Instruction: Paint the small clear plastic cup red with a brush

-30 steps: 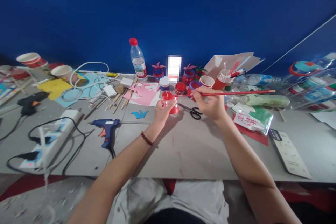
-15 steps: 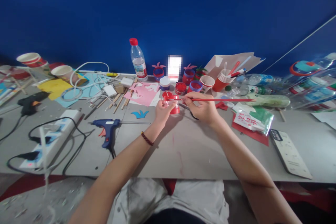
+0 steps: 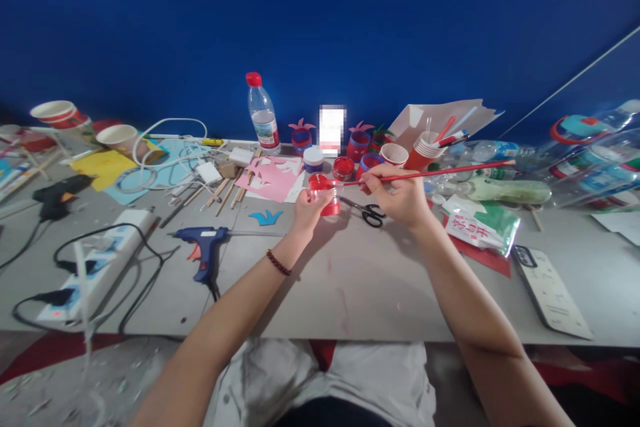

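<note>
My left hand (image 3: 309,213) is closed around a small cup (image 3: 330,207) with red paint on it, held above the table. Between the fingers of my right hand (image 3: 397,193) is a long red paintbrush (image 3: 440,172), its handle slanting up to the right. The brush tip is at the cup's upper rim; whether it touches the wall or the inside I cannot tell. Just behind the cup stands an open jar of red paint (image 3: 343,167), with a white-lidded jar (image 3: 313,159) to its left. Black-handled scissors (image 3: 373,215) lie below my right hand.
A blue glue gun (image 3: 204,243), a blue paper cutout (image 3: 267,217) and a power strip (image 3: 107,260) lie to the left. Behind stand a plastic bottle (image 3: 263,117) and paper cups (image 3: 394,155). At right are a phone (image 3: 550,293) and a green packet (image 3: 503,227).
My right hand has moved slightly right and up, and the paintbrush has tilted, its handle end rising. The scissors' handles now show. My left hand and the cup are nearly unchanged.
</note>
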### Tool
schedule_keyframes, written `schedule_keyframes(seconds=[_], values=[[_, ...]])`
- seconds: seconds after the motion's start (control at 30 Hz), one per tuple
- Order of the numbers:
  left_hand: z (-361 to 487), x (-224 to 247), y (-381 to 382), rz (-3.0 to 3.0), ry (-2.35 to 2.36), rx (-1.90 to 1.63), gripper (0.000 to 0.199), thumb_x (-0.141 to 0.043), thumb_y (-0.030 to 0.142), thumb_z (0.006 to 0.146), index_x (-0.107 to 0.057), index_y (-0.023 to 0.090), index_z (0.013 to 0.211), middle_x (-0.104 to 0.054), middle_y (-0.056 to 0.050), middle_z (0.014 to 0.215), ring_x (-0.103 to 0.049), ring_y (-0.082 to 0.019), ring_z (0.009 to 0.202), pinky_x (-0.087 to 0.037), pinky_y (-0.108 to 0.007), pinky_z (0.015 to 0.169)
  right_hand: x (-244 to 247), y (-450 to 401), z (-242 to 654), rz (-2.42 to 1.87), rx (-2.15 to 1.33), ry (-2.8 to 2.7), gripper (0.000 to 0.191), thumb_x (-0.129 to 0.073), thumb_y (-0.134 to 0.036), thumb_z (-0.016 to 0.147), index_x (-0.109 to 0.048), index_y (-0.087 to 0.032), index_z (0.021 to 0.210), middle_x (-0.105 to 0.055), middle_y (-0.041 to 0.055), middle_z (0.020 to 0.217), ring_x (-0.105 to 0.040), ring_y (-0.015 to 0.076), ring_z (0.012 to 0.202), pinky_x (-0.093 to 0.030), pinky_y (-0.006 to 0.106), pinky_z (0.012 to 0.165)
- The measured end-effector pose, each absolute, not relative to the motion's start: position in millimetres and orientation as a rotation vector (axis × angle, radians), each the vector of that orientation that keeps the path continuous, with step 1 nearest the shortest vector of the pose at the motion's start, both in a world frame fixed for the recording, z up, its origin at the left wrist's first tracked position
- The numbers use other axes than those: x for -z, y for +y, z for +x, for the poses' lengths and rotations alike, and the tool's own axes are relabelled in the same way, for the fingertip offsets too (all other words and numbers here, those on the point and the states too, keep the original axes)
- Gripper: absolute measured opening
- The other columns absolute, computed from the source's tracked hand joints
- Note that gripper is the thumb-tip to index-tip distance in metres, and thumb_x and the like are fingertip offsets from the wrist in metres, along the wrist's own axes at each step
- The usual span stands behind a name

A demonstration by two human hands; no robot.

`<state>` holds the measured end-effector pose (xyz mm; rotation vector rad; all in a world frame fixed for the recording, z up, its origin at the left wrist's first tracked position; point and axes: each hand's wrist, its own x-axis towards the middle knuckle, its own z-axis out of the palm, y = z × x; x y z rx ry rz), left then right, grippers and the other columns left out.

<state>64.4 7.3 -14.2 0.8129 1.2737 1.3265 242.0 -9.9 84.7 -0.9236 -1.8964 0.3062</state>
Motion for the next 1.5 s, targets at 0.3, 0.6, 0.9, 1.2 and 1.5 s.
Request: schedule_keyframes(seconds=[0.3,0.6,0.9,1.2,1.5], values=[[63,9,6,0.802,1.143,-1.309,0.053,-0.088,0.052,0.060,-0.064,0.018,0.092,-0.066,-0.004,0.086,-0.062,-0.017,0.075,-0.051,-0.032,0.069,-85,-4,252,-0.983,-0.327,-1.864,0.025,-0.057,-0.032,0.096,-0.068,-0.020,0.077,-0.069,0.0023,0.067,-0.064,0.0158,0.062,-0.055,0.030,0.058],[63,3,4,0.788,1.085,-1.313,0.052,-0.087,0.052,0.059,-0.066,0.018,0.092,-0.068,-0.004,0.085,-0.063,-0.016,0.074,-0.051,-0.031,0.069,-85,-2,259,-1.001,-0.492,-1.684,0.031,-0.062,-0.046,0.094,-0.068,-0.021,0.078,-0.069,0.0027,0.069,-0.066,0.0146,0.062,-0.060,0.030,0.059],[64,3,4,0.806,1.016,-1.303,0.052,-0.085,0.055,0.063,-0.068,0.017,0.093,-0.068,-0.005,0.085,-0.063,-0.016,0.072,-0.053,-0.031,0.068,-77,1,246,-0.917,-0.710,-1.627,0.036,-0.066,-0.053,0.091,-0.068,-0.018,0.080,-0.069,0.0024,0.068,-0.067,0.0138,0.059,-0.059,0.030,0.056],[62,8,5,0.811,0.967,-1.304,0.049,-0.082,0.057,0.069,-0.069,0.019,0.098,-0.070,-0.006,0.088,-0.066,-0.017,0.070,-0.054,-0.031,0.062,-75,6,252,-0.959,-0.636,-1.643,0.038,-0.065,-0.054,0.091,-0.068,-0.020,0.076,-0.070,0.0030,0.067,-0.067,0.0144,0.058,-0.059,0.030,0.055],[62,7,6,0.802,0.934,-1.316,0.057,-0.084,0.061,0.064,-0.068,0.018,0.096,-0.069,-0.006,0.086,-0.066,-0.017,0.070,-0.054,-0.031,0.063,-80,7,256,-1.006,-0.587,-1.609,0.033,-0.068,-0.049,0.089,-0.067,-0.020,0.073,-0.067,0.0016,0.064,-0.065,0.0148,0.054,-0.059,0.031,0.052]])
